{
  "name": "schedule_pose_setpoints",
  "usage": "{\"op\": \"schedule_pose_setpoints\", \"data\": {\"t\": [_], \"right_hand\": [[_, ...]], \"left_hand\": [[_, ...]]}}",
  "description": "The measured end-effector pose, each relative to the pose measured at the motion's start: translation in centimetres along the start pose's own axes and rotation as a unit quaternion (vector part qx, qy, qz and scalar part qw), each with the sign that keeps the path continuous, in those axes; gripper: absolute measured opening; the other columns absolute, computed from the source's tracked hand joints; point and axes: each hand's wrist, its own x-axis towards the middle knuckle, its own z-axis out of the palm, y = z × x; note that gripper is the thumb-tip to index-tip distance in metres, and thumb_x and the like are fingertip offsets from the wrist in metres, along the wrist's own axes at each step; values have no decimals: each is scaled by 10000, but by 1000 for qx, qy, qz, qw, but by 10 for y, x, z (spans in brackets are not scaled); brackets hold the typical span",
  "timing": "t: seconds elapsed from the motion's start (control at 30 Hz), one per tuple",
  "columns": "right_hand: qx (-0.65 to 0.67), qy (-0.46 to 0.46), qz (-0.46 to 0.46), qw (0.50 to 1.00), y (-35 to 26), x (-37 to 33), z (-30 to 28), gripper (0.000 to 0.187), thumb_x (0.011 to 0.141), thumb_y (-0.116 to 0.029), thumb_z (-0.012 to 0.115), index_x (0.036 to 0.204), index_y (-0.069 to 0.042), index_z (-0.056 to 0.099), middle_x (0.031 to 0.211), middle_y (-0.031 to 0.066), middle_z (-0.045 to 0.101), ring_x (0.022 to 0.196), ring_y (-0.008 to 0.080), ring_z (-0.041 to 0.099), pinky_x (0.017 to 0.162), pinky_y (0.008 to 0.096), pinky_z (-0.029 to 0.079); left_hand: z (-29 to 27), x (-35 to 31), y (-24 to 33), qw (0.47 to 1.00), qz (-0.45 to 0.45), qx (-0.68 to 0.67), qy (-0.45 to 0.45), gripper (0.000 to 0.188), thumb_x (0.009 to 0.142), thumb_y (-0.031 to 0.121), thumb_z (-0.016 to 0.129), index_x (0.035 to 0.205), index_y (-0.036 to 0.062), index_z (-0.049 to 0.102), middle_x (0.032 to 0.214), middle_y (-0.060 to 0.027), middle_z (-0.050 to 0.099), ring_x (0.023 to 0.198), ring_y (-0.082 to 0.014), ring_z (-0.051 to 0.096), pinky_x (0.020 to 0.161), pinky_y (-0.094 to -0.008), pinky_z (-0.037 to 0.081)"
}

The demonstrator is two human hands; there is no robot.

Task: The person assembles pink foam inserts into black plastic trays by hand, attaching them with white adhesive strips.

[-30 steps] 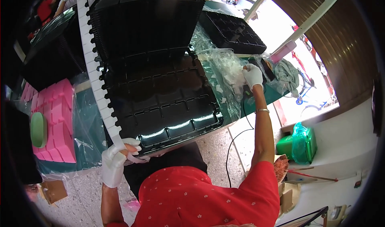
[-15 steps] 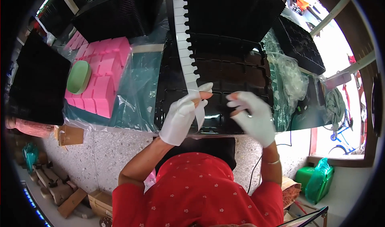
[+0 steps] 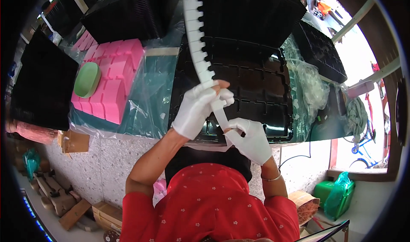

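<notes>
A long white paper strip (image 3: 194, 37) with a row of notches along its right edge runs down from the top of the view. My left hand (image 3: 192, 109), in a white glove with bare fingertips showing, pinches it near its lower part. Below that, the strip's narrow tail slants to my right hand (image 3: 251, 143), also gloved, whose thumb and fingers close on it. Both hands are over the near side of a shiny black plastic tray (image 3: 252, 79) divided into compartments. The fingers partly hide the strip where they grip it.
Pink foam blocks (image 3: 113, 71) with a green oval dish (image 3: 87, 80) on top lie to the left. Tall stacks of black trays (image 3: 132, 13) stand at the back. Crumpled clear plastic (image 3: 309, 77) lies right of the tray, beside another black tray pile (image 3: 320, 49).
My right hand has come left and down and taken hold of the strip's loose tail. My left hand has shifted slightly up and right, still pinching the strip.
</notes>
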Motion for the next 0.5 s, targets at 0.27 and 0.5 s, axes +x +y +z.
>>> {"op": "schedule_pose_setpoints", "data": {"t": [0.27, 0.5], "right_hand": [[-18, 162, -57, 985, 6, 14, 0, 242, 776, -79, 715, 996, -5, 648, 892, 106, 661, 763, 205, 660, 720, 293, 517], [-118, 247, -153, 949, 18, 15, 6, 150, 748, -54, 707, 866, -54, 615, 785, 68, 611, 685, 244, 600, 642, 335, 481]], "left_hand": [[25, 0, -20, 991, 31, 131, 16, 345, 979, 218, 508, 1154, -59, 616, 1104, -163, 669, 963, -203, 656, 883, -332, 515], [26, -1, -32, 989, 22, 147, 16, 350, 978, 215, 504, 1155, -63, 621, 1132, -162, 657, 955, -199, 655, 880, -331, 520]]}}
